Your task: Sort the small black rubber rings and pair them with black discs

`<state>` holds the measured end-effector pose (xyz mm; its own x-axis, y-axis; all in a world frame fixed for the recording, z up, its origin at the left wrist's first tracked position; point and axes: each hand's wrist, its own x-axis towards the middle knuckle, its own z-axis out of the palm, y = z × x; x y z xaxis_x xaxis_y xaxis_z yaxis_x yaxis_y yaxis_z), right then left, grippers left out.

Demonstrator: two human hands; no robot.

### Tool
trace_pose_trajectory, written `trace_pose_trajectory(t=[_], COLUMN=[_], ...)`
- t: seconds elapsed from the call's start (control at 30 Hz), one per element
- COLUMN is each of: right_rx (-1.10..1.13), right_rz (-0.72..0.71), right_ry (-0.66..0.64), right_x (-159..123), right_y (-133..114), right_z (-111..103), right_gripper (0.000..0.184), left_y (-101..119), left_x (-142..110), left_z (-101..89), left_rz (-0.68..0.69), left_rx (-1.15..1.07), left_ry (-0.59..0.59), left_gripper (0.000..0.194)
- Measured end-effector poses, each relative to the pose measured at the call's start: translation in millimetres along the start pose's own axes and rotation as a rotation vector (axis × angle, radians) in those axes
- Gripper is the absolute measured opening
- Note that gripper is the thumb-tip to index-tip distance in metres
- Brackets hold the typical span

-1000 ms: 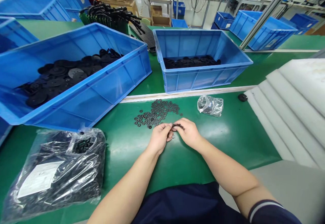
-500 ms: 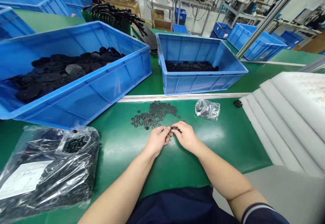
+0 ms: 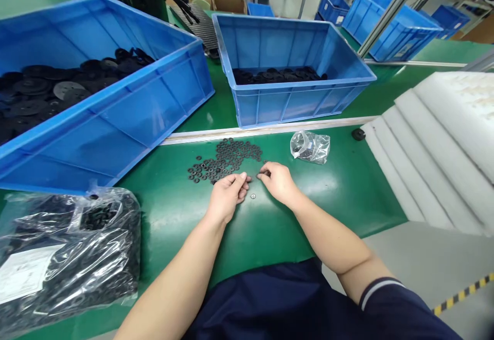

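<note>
1. Green desk (image 3: 293, 232) surface runs beneath both forearms, and a person works at it with two bare hands held close together, low over the top.
2. The right hand (image 3: 278, 182) has a narrow grip: thumb and forefinger pinch a small black washer (image 3: 264, 174), which barely shows at the fingertips.
3. The left hand (image 3: 227, 197) sits just beside it with its fingers curled in. Those fingers hide whatever lies inside, so I cannot tell if this grip holds anything.
4. A single loose washer (image 3: 253, 196) lies flat on the desk between the two hands, touching neither.
5. A spread heap of small black washers (image 3: 227, 159) lies just ahead of the grip, its nearest pieces close to the left hand's fingertips.
6. Ahead and to the right of the grip sits a small clear plastic bag (image 3: 310, 147) with dark parts inside. Farther right, a round black piece (image 3: 358, 134) rests beside a stack of white foam sheets (image 3: 436, 144).
7. Well to the left of the grip lies a large clear plastic bag (image 3: 65, 263) packed with black parts, with a white label (image 3: 23, 273) on it.
8. Beyond the grip stand two blue plastic crates, a left crate (image 3: 116, 119) and a middle crate (image 3: 297, 108), both holding black discs (image 3: 65, 90).
</note>
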<state>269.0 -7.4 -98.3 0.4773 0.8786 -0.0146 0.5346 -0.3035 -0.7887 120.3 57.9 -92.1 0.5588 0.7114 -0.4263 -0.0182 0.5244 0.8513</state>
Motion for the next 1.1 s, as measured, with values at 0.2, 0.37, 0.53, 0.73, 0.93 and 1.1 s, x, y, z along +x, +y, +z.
trace_pose_trajectory(t=[0.2, 0.37, 0.53, 0.73, 0.93, 1.1], right_rx=[0.724, 0.764, 0.792, 0.780, 0.843, 0.830], right_rz=[0.286, 0.336, 0.308, 0.268, 0.303, 0.272], right_ry=[-0.230, -0.248, -0.272, -0.306, -0.317, -0.308], right_x=[-4.7, -5.7, -8.7, -12.2, -12.2, -13.5], right_y=[8.1, 5.8, 2.9, -2.1, -4.1, -6.6], right_z=[-26.3, -26.9, -18.0, -15.9, -15.1, -12.2], right_gripper=[0.022, 0.026, 0.029, 0.031, 0.029, 0.025], left_y=[0.4, 1.9, -1.2, -5.1, -8.8, -10.3], left_x=[0.4, -1.3, -3.2, -1.4, -1.1, -1.3], left_z=[-1.0, 0.5, 2.4, 2.3, 2.9, 3.7], left_rz=[-0.007, -0.013, -0.018, -0.025, -0.017, -0.013], left_rx=[-0.063, -0.087, -0.082, -0.073, -0.007, 0.026], left_ry=[0.007, -0.034, -0.055, -0.037, -0.003, 0.006], left_gripper=[0.037, 0.034, 0.031, 0.032, 0.027, 0.029])
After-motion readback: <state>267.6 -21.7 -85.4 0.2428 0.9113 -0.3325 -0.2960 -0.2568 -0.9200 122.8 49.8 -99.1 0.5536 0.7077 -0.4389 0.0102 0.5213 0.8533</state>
